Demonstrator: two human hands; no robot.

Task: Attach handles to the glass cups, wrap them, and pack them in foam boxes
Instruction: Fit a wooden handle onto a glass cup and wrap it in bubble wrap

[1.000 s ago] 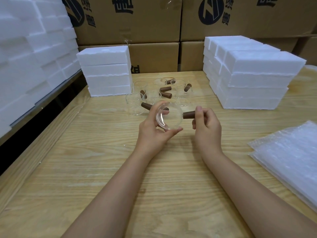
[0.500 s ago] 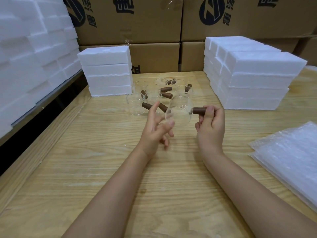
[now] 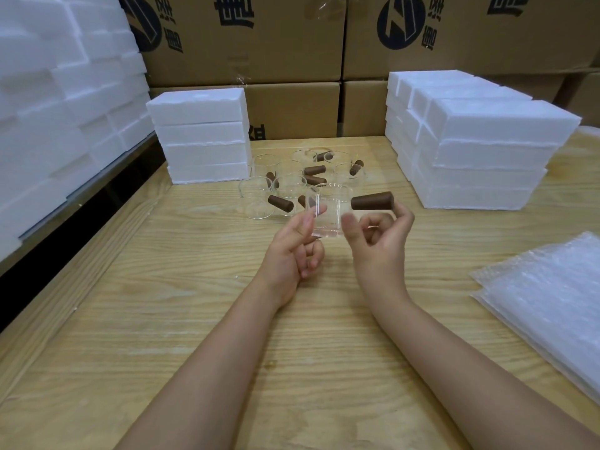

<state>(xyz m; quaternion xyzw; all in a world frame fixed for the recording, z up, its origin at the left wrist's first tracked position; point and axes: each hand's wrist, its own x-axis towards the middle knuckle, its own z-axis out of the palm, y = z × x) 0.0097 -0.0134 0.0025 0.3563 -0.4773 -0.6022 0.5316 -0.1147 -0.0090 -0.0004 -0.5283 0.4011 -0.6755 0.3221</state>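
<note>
A clear glass cup (image 3: 330,212) with a brown cylindrical handle (image 3: 372,201) on its right side is held upright just above the wooden table (image 3: 201,319). My right hand (image 3: 380,245) holds the handle from below, index fingertip at its outer end and thumb under its inner end. My left hand (image 3: 292,251) touches the cup's left wall with its raised index finger and thumb; its other fingers are curled. Behind stand several more glass cups with brown handles (image 3: 292,183). Whether the held cup's base touches the table I cannot tell.
White foam boxes are stacked at the back left (image 3: 201,134), at the right (image 3: 480,151), and along the left wall (image 3: 58,108). A pile of bubble-wrap sheets (image 3: 552,303) lies at the right edge. Cardboard cartons (image 3: 292,43) line the back.
The cup has turned from lying with its mouth toward me to upright. My left hand let go of it, then came back to touch its side. My right hand kept the handle.
</note>
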